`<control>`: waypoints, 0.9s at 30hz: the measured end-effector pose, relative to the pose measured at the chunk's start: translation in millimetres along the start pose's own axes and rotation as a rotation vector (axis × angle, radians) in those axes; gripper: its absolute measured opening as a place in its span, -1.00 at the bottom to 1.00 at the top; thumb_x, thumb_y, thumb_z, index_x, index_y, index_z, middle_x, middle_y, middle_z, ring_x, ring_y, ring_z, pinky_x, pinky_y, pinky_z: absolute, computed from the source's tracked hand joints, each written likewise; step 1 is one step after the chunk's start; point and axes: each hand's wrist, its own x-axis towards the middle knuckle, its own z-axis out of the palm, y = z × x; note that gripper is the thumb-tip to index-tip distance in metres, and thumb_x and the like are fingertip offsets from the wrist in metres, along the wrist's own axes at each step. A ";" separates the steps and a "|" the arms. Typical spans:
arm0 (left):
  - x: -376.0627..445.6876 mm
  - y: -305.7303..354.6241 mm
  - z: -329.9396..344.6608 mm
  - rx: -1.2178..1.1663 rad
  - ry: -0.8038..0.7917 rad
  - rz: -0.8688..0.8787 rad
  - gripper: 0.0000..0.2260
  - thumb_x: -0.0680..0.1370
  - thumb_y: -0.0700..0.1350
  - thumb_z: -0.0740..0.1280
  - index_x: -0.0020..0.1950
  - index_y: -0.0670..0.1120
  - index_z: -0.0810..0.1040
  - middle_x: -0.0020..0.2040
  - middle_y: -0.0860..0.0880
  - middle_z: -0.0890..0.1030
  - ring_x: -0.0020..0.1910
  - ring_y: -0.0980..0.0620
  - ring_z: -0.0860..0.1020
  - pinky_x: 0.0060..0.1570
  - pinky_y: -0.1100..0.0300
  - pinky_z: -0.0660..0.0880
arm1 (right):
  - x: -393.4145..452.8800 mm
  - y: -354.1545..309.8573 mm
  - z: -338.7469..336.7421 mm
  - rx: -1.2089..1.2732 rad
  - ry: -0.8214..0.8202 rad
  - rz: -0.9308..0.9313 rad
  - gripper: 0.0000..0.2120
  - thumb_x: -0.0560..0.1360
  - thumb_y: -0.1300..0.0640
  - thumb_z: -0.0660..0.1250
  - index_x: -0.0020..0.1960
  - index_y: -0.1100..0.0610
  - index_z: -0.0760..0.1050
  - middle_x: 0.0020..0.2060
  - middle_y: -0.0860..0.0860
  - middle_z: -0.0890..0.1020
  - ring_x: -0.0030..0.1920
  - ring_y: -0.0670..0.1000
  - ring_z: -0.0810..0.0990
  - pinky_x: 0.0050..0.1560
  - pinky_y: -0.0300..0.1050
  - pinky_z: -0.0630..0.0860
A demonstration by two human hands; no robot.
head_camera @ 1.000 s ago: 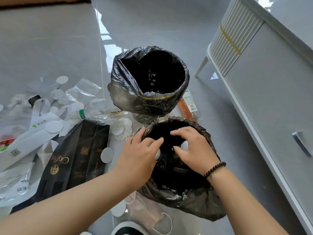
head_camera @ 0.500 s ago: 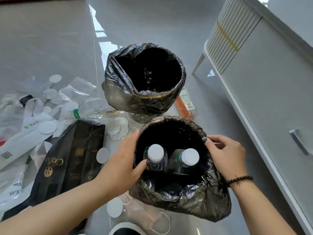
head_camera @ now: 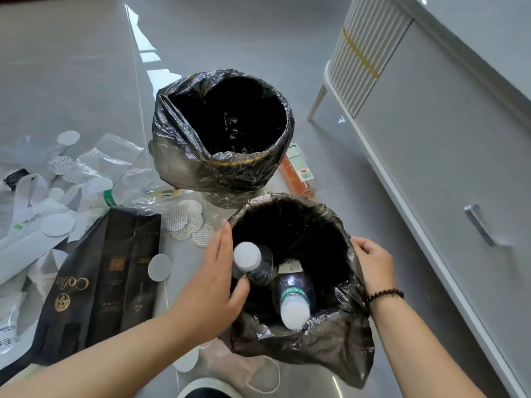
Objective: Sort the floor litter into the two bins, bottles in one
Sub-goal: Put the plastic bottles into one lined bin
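Near bin: black-lined, right in front of you on the floor, with two bottles inside.
Left bottle: upright by the near bin's left wall, white cap up.
Right bottle: tilted, its white cap leaning toward the near rim.
Your left hand: fingers straight along the near bin's left rim, thumb touching the left bottle just below its cap.
Your right hand: fingers curled over the right rim, pinching the liner; a bead bracelet sits on that wrist.
Far bin: black-lined, just beyond the near bin; contents too dark to tell.
Loose litter: a clear bottle with a green band lies left of the far bin among clear bags and white round seals; a black coffee bag lies flat to your left; an orange packet lies right of the far bin.
White cabinet: stands at the right.
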 end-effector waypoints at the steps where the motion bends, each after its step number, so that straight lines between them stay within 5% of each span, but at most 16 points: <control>1: 2.6 3.4 2.4 0.010 -0.002 0.015 -0.24 0.62 -0.07 0.17 0.52 -0.02 -0.39 0.47 0.21 -0.39 0.33 0.46 -0.33 0.30 0.59 -0.13 | 0.8 2.5 -4.4 0.005 -0.023 0.029 -0.93 0.48 0.14 0.42 -0.14 0.12 0.65 -0.19 0.08 0.70 -0.16 0.05 0.64 0.05 0.04 0.60; 5: 13.4 15.6 12.2 0.027 -0.007 0.061 -0.28 0.63 -0.07 0.12 0.51 -0.06 -0.42 0.43 0.23 -0.39 0.28 0.49 -0.31 0.13 0.70 -0.19 | 4.8 0.0 -25.1 0.008 -0.038 0.053 -0.90 0.51 0.15 0.37 -0.13 0.15 0.63 -0.26 0.08 0.65 -0.26 0.00 0.56 -0.19 -0.14 0.50; 8: 18.1 26.8 23.9 -0.025 0.024 0.086 -0.28 0.63 -0.07 0.12 0.51 -0.05 -0.41 0.46 0.22 -0.34 0.36 0.42 -0.26 0.27 0.60 -0.13 | 14.0 -17.2 -48.0 -0.069 0.010 -0.011 -0.88 0.53 0.10 0.32 -0.09 0.10 0.61 -0.12 0.05 0.65 -0.12 0.01 0.57 -0.11 -0.09 0.50; 13: 25.5 50.9 49.1 -0.084 0.051 0.072 -0.27 0.60 -0.02 0.11 0.52 -0.04 -0.41 0.52 0.16 -0.35 0.53 0.17 -0.11 0.35 0.41 0.01 | 21.8 -88.7 -51.2 -0.514 0.081 -0.425 -0.85 0.50 0.13 0.34 0.06 0.07 0.57 -0.05 0.02 0.61 -0.06 0.00 0.54 0.02 -0.20 0.38; 16: 26.7 67.3 67.5 -0.132 0.049 0.046 -0.26 0.56 0.01 0.07 0.51 -0.03 -0.44 0.51 0.15 -0.37 0.53 0.17 -0.20 0.46 0.30 -0.06 | 28.7 -121.3 -15.1 -0.726 -0.121 -0.553 -0.79 0.47 0.06 0.37 0.09 0.08 0.54 -0.02 0.00 0.61 -0.02 0.02 0.57 0.08 -0.17 0.45; 21: 17.5 90.6 84.2 -0.123 0.037 -0.055 -0.26 0.43 0.14 -0.08 0.36 0.06 -0.59 0.49 0.10 -0.45 0.51 0.12 -0.34 0.52 0.13 -0.18 | 41.3 -137.5 52.0 -1.152 -0.529 -0.466 -0.66 0.47 -0.02 0.32 0.12 0.18 0.56 0.06 0.09 0.63 0.09 0.12 0.57 0.13 0.00 0.52; 24: 16.5 86.4 77.6 -0.185 0.090 -0.145 -0.17 0.38 0.22 -0.03 0.39 0.08 -0.58 0.42 0.15 -0.55 0.46 0.18 -0.42 0.47 0.19 -0.26 | 59.4 -135.2 72.5 -1.319 -0.657 -0.425 -0.65 0.46 -0.07 0.30 0.05 0.19 0.59 0.02 0.10 0.64 0.03 0.10 0.58 0.02 -0.08 0.53; 26: 24.7 74.1 65.7 -0.226 0.170 -0.211 -0.11 0.34 0.24 0.08 0.51 0.11 -0.39 0.49 0.19 -0.35 0.49 0.21 -0.30 0.47 0.19 -0.20 | 73.5 -139.4 83.1 -1.294 -0.739 -0.365 -0.65 0.48 -0.07 0.30 0.06 0.19 0.58 0.01 0.08 0.65 0.01 0.08 0.62 -0.01 -0.08 0.55; 27: 29.5 67.1 56.8 -0.247 0.161 -0.251 -0.14 0.32 0.23 0.14 0.55 0.15 -0.18 0.51 0.22 -0.09 0.51 0.22 -0.09 0.49 0.19 -0.06 | 79.6 -141.3 86.0 -1.237 -0.776 -0.304 -0.66 0.50 -0.07 0.30 0.08 0.19 0.55 0.01 0.06 0.65 0.01 0.07 0.65 -0.04 -0.07 0.58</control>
